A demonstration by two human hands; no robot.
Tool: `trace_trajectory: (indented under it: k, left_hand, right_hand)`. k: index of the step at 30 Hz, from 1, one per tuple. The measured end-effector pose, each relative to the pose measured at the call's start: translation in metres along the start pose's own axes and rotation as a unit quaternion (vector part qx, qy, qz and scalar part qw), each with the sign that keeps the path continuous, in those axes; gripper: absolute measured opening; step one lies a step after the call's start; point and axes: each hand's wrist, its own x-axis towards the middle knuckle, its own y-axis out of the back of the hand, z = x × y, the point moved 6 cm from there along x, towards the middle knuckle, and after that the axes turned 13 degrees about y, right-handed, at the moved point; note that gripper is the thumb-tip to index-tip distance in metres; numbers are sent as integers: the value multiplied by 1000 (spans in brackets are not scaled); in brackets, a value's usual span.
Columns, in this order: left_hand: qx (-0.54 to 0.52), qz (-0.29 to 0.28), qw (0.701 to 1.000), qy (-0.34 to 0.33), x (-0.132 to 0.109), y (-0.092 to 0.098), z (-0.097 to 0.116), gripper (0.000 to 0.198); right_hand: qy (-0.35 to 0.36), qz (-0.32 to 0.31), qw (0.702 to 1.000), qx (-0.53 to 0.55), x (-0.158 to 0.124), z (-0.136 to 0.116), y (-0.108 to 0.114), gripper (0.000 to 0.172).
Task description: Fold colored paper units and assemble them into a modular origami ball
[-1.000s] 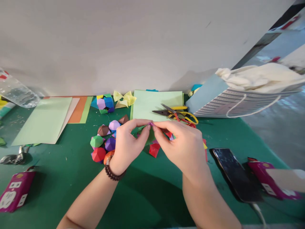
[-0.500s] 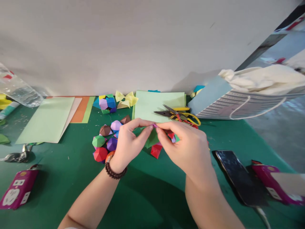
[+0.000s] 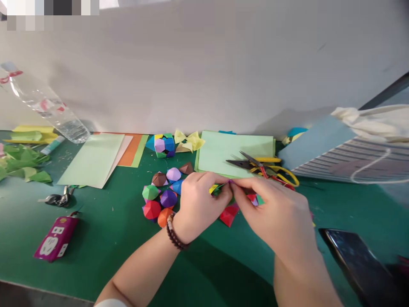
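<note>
My left hand, with a beaded bracelet on its wrist, pinches a small folded paper piece. Yellow and green show by the fingers of that hand, and a bit of purple shows at the fingertips; most of the piece is hidden. Thumb and forefinger of my right hand close on the purple part. Below the hands lies a red folded paper piece. Colourful faceted paper shapes, among them a red one and a purple one, cluster left of my left hand.
Scissors with yellow and red handles lie at the back, partly over pale green paper. A paper bag and a phone are at right. Leftward are paper sheets, a tilted bottle, keys and a magenta box.
The view has shifted, so the table's left side shows more. My left hand has turned its back more towards me, and its fingers are curled further round the paper piece.
</note>
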Motion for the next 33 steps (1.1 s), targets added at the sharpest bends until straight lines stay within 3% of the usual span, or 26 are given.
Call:
trace_trajectory:
  k: [5, 12, 23, 33]
  left_hand:
    - [46, 46, 995, -74, -5, 0, 7, 13]
    - [53, 58, 991, -110, -12, -6, 13, 11]
    - [10, 43, 997, -69, -14, 2, 25, 13]
    - [-10, 19, 999, -48, -16, 0, 27, 21]
  right_hand:
    - [15, -13, 1000, -9, 3, -3, -1, 15]
    - [12, -1, 1000, -16, 1, 1, 4, 14]
    - [39, 18, 998, -41, 2, -6, 8, 12]
    - [21, 24, 996, -85, -1, -9, 9, 11]
